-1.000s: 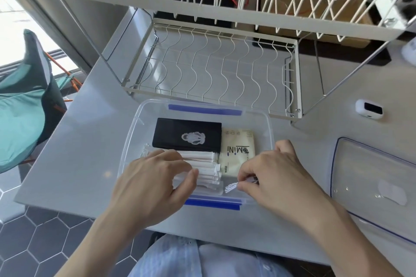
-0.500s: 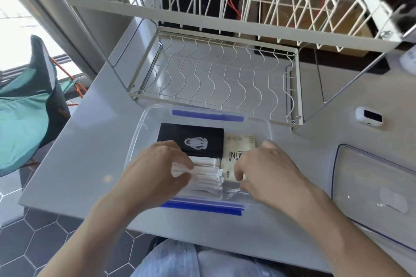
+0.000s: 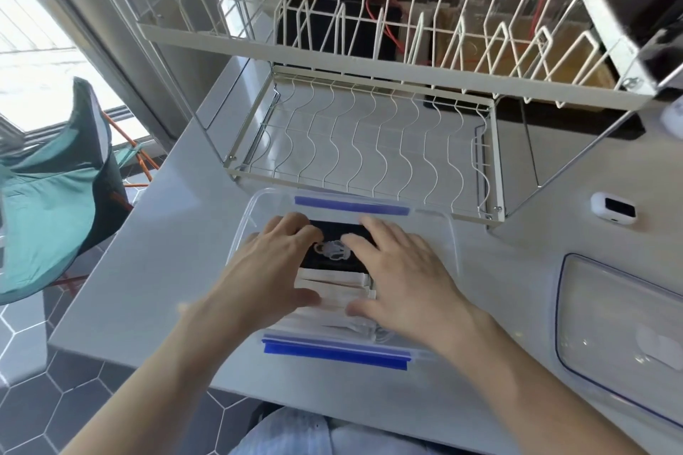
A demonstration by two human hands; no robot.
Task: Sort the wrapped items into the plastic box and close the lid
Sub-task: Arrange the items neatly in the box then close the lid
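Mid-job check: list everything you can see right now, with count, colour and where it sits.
plastic box: 1, clear with blue clips, on the counter, open
black packet: 1, black with white print, inside the box, far side
white wrapped items: a stack, count unclear, white, inside the box, near side
lid: 1, clear with blue edge, on the counter right of the box
dish rack: 1, white wire, two tiers, behind the box
small device: 1, white with dark face, on the counter, far right
chair: 1, teal, left of the counter
left hand: 1, fingers over the black packet
right hand: 1, fingers spread over the box contents
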